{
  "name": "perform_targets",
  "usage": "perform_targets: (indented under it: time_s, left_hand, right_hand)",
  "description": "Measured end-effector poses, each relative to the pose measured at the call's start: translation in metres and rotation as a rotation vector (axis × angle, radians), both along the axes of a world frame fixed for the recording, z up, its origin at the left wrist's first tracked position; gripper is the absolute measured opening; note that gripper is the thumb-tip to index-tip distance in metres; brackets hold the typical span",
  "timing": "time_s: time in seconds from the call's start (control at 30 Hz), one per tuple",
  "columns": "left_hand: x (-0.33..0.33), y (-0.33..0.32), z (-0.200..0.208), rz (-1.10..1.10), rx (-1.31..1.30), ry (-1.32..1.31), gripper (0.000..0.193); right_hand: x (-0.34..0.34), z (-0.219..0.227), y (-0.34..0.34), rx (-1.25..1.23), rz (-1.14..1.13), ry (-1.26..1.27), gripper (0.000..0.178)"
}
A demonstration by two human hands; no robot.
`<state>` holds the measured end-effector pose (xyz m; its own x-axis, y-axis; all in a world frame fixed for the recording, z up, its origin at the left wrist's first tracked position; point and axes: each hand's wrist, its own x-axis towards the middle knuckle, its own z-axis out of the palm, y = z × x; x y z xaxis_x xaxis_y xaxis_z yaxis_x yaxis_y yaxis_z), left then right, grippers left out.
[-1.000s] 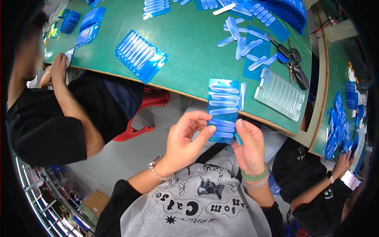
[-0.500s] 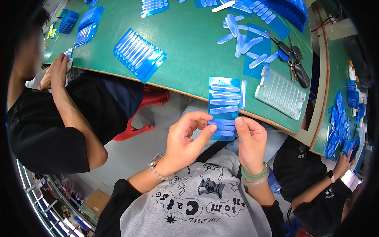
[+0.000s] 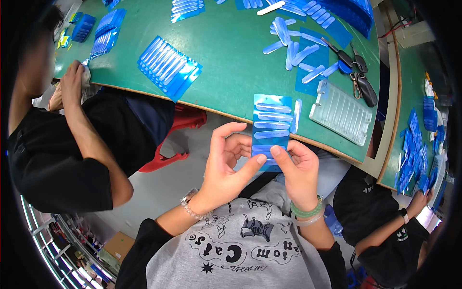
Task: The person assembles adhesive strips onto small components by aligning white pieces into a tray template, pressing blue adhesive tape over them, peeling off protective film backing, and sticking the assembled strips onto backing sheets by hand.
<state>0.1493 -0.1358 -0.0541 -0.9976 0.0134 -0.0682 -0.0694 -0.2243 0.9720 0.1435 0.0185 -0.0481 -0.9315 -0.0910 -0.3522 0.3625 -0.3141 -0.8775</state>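
Observation:
Upright at the table's front edge, a blue film sheet [image 3: 258, 129] carries a column of several narrow, rounded, shiny blue strips. My left hand [image 3: 226, 161] pinches its lower left side, thumb in front and some fingers behind, while the index finger is lifted off. From the other side my right hand [image 3: 299, 173] grips the lower right, its thumb pressed across the low strips and partly covering them. A separate rounded strip [image 3: 297, 115] shows just beside the sheet's right edge.
A clear slotted tray [image 3: 340, 113] lies right, below scissors [image 3: 339, 58] and keys [image 3: 365, 89]. Loose strips [image 3: 293, 48] are piled behind, and a filled blue sheet [image 3: 168, 67] lies left. Co-workers sit on both sides; a red stool [image 3: 166, 156] stands under the left person.
My right thumb has moved left, from the sheet's edge onto its lower strips. My left index finger has lifted away from the sheet.

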Motion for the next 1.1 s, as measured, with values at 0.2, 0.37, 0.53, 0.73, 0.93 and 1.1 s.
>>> perform_targets:
  time_s: [0.2, 0.37, 0.53, 0.73, 0.93, 1.1]
  left_hand:
    - [-0.004, 0.002, 0.000, 0.028, 0.146, -0.110, 0.054]
    - [-0.004, -0.004, 0.001, 0.010, 0.152, -0.142, 0.052]
    - [0.006, -0.002, -0.002, 0.024, 0.141, -0.103, 0.055]
    - [0.008, -0.004, -0.005, -0.019, 0.077, 0.012, 0.057]
    - [0.006, -0.001, 0.002, 0.017, -0.126, -0.018, 0.039]
    - [0.005, -0.006, 0.000, -0.028, -0.178, 0.000, 0.037]
  right_hand:
    - [0.003, -0.004, 0.005, -0.049, 0.022, -0.032, 0.010]
    - [-0.001, 0.006, -0.003, -0.169, -0.017, -0.122, 0.012]
    - [-0.002, 0.003, -0.002, -0.323, -0.122, -0.273, 0.019]
    - [-0.002, 0.001, -0.006, -0.147, -0.099, -0.125, 0.021]
    - [-0.004, 0.006, -0.001, -0.112, -0.068, -0.114, 0.023]
    - [-0.003, 0.014, 0.003, -0.011, -0.034, -0.098, 0.027]
